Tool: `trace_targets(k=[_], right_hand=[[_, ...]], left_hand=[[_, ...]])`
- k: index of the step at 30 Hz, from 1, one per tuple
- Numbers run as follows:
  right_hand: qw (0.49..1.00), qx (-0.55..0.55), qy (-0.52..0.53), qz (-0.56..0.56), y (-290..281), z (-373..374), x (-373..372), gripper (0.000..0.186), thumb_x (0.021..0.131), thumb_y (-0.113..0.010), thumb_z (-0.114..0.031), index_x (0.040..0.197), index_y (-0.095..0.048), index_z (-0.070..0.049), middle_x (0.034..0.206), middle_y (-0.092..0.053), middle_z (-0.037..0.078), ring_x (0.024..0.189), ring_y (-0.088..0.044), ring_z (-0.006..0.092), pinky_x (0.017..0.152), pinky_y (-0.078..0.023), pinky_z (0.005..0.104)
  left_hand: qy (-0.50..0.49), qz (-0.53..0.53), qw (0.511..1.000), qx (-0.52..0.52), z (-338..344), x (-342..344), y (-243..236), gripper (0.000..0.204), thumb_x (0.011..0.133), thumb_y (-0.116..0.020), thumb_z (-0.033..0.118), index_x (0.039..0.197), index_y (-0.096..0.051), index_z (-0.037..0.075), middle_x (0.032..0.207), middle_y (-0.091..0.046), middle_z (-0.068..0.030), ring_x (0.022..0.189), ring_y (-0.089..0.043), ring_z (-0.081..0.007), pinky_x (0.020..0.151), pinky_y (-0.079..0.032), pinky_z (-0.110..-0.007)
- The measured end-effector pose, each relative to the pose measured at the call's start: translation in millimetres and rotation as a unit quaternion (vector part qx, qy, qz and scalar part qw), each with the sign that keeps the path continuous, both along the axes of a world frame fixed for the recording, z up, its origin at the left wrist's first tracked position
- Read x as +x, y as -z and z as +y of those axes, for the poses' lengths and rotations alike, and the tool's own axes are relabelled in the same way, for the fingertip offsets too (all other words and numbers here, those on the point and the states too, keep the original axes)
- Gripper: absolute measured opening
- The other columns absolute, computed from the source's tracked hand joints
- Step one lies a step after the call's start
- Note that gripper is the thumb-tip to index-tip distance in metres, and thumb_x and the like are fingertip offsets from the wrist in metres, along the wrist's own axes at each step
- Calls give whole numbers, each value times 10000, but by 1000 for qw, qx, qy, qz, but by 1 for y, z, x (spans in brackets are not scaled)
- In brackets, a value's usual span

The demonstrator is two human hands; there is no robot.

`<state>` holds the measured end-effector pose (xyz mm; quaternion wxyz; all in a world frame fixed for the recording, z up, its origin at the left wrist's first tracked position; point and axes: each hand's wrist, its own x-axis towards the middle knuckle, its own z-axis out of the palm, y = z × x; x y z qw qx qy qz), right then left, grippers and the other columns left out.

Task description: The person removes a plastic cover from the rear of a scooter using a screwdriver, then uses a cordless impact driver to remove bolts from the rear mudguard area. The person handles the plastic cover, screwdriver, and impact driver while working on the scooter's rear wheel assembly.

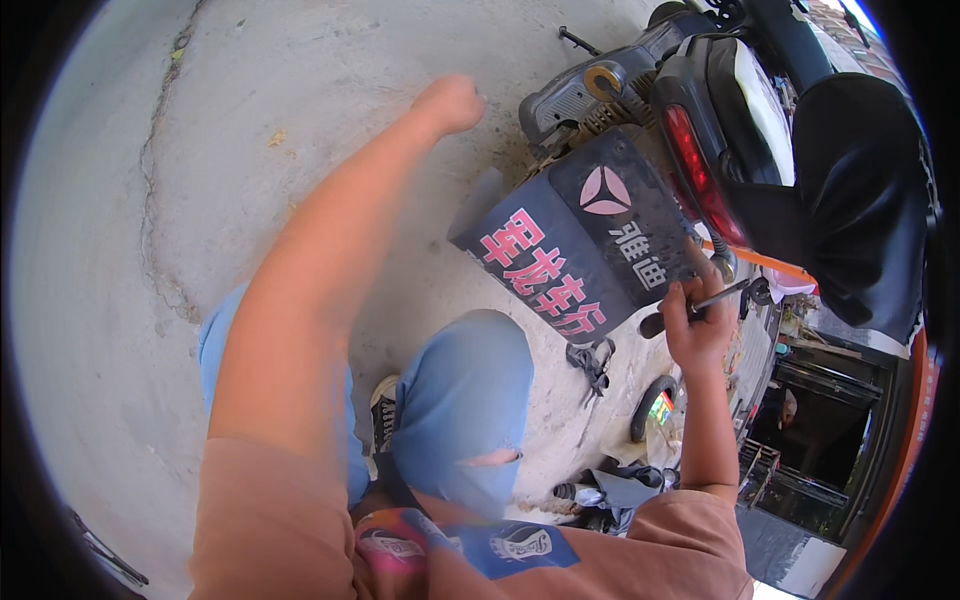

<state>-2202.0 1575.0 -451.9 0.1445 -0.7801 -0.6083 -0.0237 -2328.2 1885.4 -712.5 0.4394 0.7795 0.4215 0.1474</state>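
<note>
The dark flap [592, 238] sits at ten o'clock from the right hand [700, 328], whose fingers curl round a screwdriver [652, 326]. Toward the flap's eleven, the left hand [449, 104] is balled, contents hidden. A scooter [706, 105] stands at one o'clock.

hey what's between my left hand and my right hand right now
In the head view, a strip of concrete floor shows beside your left hand, then a dark flap with pink-and-white print spans across to your right hand.
</note>
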Motion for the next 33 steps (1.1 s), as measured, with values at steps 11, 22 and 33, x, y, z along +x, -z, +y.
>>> trace_targets(k=[11,22,33], right_hand=[[997,-74,35,16,2,28,9,517,790,-588,28,1307,-569,2,562,-465,1,497,-425,83,521,-376,229],[981,-77,155,89,0,30,-1,509,796,-497,66,1304,-524,59,587,-569,9,556,-530,50,599,-403,176],[970,-28,226,85,8,27,-23,500,824,-515,15,1317,-476,82,637,-589,25,564,-555,72,594,-418,179]], left_hand=[[-106,-232,869,-424,-78,52,64,272,937,-581,144,1120,-644,-47,1022,-692,-126,836,-651,-170,755,-530,-292],[-99,-467,652,-589,-97,127,94,464,956,-594,127,1381,-444,19,1320,-546,-79,1134,-530,-151,940,-450,-282],[-22,-531,520,-669,-88,133,116,405,938,-643,131,1307,-516,21,1206,-600,-32,1055,-548,-137,925,-450,-290]])
